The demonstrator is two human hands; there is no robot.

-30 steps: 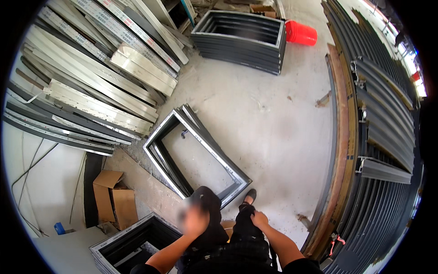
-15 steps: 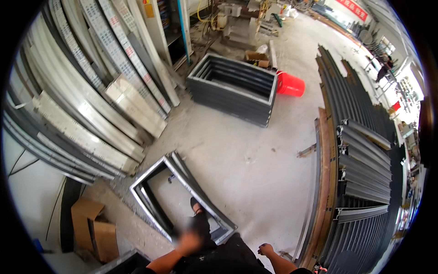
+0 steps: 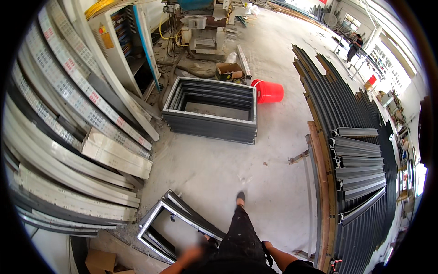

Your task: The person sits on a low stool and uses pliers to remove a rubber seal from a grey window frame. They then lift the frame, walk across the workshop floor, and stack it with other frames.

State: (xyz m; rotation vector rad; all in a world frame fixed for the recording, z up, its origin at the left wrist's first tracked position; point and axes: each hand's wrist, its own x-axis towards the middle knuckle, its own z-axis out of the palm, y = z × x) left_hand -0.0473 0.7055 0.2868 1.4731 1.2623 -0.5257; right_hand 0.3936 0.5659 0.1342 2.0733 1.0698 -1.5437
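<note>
My left hand (image 3: pixel 191 254) is smeared by blur at the lower edge, in front of my dark trousers; its fingers do not show clearly. Near it, dark grey rectangular metal frames (image 3: pixel 155 218) with pale top edges lie askew on the floor. Whether the hand touches them I cannot tell. Low beside my right thigh hangs my right hand (image 3: pixel 268 247), its fingers mostly hidden, with a dark strap-like piece next to it. One of my feet, in a dark shoe, is out ahead on the floor, to the right of the frames.
Ahead stands a stack of dark rectangular frames (image 3: pixel 210 127), with a red bucket (image 3: pixel 270 92) beside it. Long profiles (image 3: pixel 68 150) lean at left. Dark profiles (image 3: pixel 358 160) lie on supports at right. A cardboard box (image 3: pixel 100 260) sits lower left. A distant person (image 3: pixel 354 47) stands far right.
My view has shifted as I step. A foot that was within the loose frames' outline gives way to one stepping forward on their right. My right hand has drawn in against my thigh.
</note>
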